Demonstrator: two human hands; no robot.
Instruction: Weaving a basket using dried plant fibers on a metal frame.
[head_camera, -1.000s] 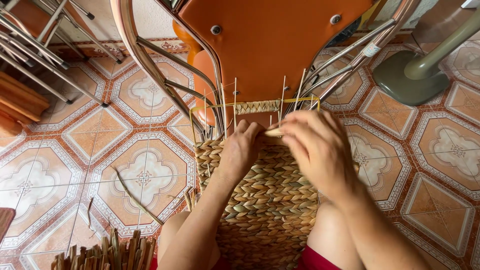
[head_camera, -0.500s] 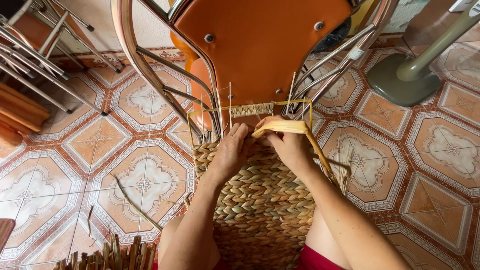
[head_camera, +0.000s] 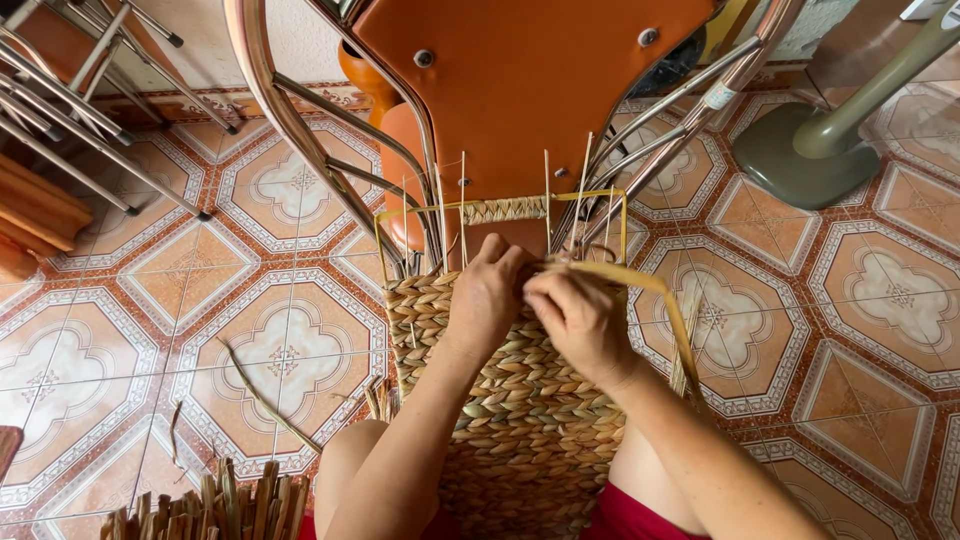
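A half-woven basket (head_camera: 520, 400) of braided straw lies across my lap, with thin upright stakes and a yellow wire frame (head_camera: 505, 205) at its far rim. My left hand (head_camera: 487, 290) presses on the weave near the rim. My right hand (head_camera: 580, 315) pinches a flat pale straw strand (head_camera: 655, 295) that loops out to the right and down the basket's side. Both hands meet at the top edge of the weave.
An orange chair (head_camera: 530, 90) with chrome legs stands right behind the basket. A green fan base (head_camera: 810, 150) sits at the far right. A bundle of dried straw (head_camera: 210, 505) lies at the lower left on the patterned tile floor (head_camera: 270, 340). More metal legs (head_camera: 70, 80) are at the upper left.
My right hand has pulled the straw strand out into a long loop to the right, and both hands have drawn closer together at the rim.
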